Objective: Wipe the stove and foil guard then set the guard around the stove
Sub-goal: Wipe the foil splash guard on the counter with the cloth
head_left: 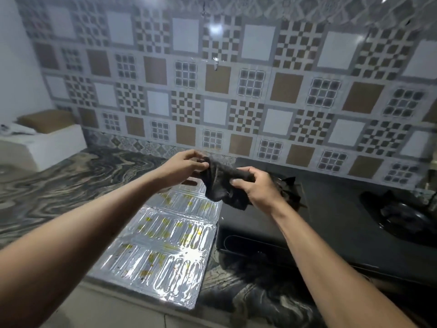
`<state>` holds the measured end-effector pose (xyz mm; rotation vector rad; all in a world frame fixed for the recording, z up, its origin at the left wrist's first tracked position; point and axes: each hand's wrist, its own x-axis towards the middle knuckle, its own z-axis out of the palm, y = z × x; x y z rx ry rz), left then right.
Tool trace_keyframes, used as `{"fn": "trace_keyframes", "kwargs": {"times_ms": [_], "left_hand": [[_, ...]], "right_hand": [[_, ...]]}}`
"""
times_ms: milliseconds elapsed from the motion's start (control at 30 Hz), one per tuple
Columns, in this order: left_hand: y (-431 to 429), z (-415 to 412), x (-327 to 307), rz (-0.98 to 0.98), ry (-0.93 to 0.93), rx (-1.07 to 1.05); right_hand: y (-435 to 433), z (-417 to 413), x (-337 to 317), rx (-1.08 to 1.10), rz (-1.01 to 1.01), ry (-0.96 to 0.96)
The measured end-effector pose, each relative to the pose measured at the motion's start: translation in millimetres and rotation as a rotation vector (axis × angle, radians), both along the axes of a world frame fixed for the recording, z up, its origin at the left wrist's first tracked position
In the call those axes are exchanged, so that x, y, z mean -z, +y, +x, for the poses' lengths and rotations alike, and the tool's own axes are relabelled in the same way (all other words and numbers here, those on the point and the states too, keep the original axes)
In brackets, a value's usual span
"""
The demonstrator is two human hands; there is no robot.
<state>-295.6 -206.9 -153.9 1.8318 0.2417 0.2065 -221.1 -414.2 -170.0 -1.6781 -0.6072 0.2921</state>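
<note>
Both hands hold a dark cloth (221,183) in the air above the worktop (71,176): the left hand (186,165) pinches one end, the right hand (256,185) grips the other. The foil guard (163,235) lies flat left of the black stove (331,221), touching its side, long axis running from the front edge toward the tiled wall (236,91), spotted yellow.

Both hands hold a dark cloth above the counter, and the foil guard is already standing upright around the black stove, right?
Not quite. The left hand and right hand do hold the dark cloth above the counter, but the head view shows the foil guard lying flat on the counter beside the black stove, to its left.
</note>
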Motion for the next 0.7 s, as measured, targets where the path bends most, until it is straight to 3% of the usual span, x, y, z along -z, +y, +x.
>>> {"fn": "trace_keyframes", "kwargs": {"times_ms": [200,333,500,700], "left_hand": [[53,-1,21,0.142,0.07,0.03],[98,14,49,0.047,0.017,-0.021],[162,43,77,0.025,0.003,0.001],[218,77,119,-0.042,0.106,0.03]], "right_hand": [[62,13,15,-0.056,0.067,0.11],[116,31,36,-0.014,0.15,0.072],[180,59,63,0.004,0.102,-0.03],[247,91,107,0.141,0.04,0.038]]}}
